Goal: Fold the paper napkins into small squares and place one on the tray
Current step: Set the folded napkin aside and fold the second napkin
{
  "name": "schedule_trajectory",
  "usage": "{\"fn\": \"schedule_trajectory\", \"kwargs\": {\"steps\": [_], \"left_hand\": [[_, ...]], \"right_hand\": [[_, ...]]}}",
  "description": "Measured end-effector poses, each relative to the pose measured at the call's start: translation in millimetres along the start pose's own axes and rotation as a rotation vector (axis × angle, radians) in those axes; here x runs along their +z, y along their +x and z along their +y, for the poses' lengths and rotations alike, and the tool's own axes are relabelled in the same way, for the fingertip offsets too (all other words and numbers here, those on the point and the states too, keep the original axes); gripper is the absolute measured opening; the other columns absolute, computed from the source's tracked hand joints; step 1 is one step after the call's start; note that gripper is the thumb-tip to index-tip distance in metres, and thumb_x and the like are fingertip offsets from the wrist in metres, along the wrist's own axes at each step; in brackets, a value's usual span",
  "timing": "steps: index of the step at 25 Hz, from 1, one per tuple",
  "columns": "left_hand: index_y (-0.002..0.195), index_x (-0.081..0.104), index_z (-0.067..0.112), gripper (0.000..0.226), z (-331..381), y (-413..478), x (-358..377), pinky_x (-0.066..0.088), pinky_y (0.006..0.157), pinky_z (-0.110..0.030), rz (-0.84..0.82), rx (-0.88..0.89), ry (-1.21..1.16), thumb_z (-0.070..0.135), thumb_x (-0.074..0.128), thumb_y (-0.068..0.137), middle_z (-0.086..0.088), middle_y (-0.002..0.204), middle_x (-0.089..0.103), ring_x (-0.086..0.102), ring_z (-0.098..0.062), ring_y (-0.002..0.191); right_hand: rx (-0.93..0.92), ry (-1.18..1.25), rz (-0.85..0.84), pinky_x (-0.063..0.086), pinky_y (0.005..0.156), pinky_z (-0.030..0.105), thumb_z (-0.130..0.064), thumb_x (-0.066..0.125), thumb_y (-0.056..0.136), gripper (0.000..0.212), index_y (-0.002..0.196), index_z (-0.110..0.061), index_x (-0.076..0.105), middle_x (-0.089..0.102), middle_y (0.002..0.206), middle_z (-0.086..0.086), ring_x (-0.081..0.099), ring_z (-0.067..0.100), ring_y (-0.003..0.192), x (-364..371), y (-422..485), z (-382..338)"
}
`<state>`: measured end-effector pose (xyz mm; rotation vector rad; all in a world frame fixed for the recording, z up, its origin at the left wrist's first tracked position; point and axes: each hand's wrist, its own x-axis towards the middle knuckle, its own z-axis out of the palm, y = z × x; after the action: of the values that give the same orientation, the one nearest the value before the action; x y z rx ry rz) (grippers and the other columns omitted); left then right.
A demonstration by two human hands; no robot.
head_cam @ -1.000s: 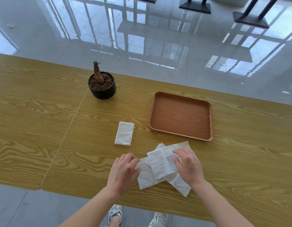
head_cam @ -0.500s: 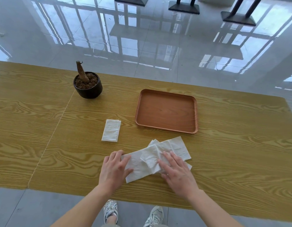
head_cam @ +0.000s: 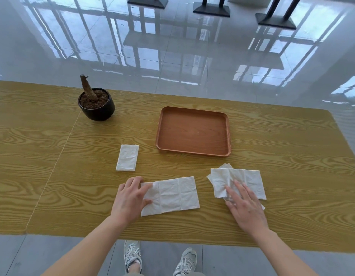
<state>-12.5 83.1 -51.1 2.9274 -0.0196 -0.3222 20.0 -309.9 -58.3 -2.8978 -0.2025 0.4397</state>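
Paper napkin [head_cam: 170, 196] looks thin, limp, tear-prone, so pinch a corner lightly; left hand [head_cam: 129, 198] presses its edge, right hand [head_cam: 244, 206] lies on the pile [head_cam: 242, 178], fingers unclenched.

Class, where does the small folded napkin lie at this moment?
In the head view the small folded napkin lies on the table, left of the tray, nearer than the plant pot and beyond the left hand.
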Motion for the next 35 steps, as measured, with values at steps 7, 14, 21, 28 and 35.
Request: {"fn": "schedule_trajectory", "kwargs": {"steps": [7,14,21,28,35], "left_hand": [[0.143,0.052,0.026,0.058,6.1,-11.1,-0.3,0.047,0.095,-0.047,0.040,-0.092,-0.116,0.032,0.072,0.089,-0.009,0.139,0.053,0.049,-0.030,0.128],[0.136,0.058,0.025,0.057,20.2,-33.8,24.0,0.037,0.111,-0.056,0.056,-0.042,-0.032,0.058,0.030,0.098,-0.013,0.148,0.050,0.044,-0.034,0.140],[0.147,0.042,0.034,0.058,9.1,-29.9,32.9,0.022,0.120,-0.057,0.025,-0.010,-0.020,0.056,0.020,0.098,-0.003,0.164,0.028,0.020,-0.029,0.152],[0.138,0.056,0.021,0.055,12.2,-31.9,24.6,0.039,0.110,-0.058,0.102,-0.033,-0.107,0.046,0.036,0.093,-0.013,0.147,0.051,0.041,-0.036,0.141],[0.125,0.063,0.023,0.041,25.2,-51.7,42.7,0.034,0.114,-0.051,0.160,0.111,-0.068,0.034,0.041,0.092,-0.008,0.146,0.053,0.045,-0.029,0.140]], "right_hand": [[-0.075,0.093,0.184,0.046,0.106,0.051,-0.022,0.075,0.088,0.047,0.133,-0.015,0.061,0.057,0.141,0.008,0.048,0.032,0.132,-6.8,3.1,-47.5],[-0.143,0.129,0.071,0.049,0.093,0.039,-0.030,0.060,0.098,0.042,0.135,-0.012,0.056,0.063,0.122,0.002,0.057,0.026,0.112,-4.1,41.9,-124.0],[-0.059,0.151,-0.009,0.042,0.081,0.030,-0.029,0.060,0.095,0.012,0.096,-0.018,0.065,0.054,0.098,-0.003,0.052,0.020,0.098,-0.9,59.4,-136.2],[0.045,0.479,-0.057,0.048,0.069,0.031,-0.024,0.063,0.090,0.008,0.096,-0.021,0.059,0.061,0.083,-0.006,0.060,0.019,0.081,-7.1,47.4,-127.8],[0.299,0.913,-0.183,0.053,0.058,0.020,-0.011,0.073,0.086,0.036,0.117,-0.024,0.061,0.064,0.091,0.004,0.067,0.017,0.076,-8.9,41.3,-127.0]]}}
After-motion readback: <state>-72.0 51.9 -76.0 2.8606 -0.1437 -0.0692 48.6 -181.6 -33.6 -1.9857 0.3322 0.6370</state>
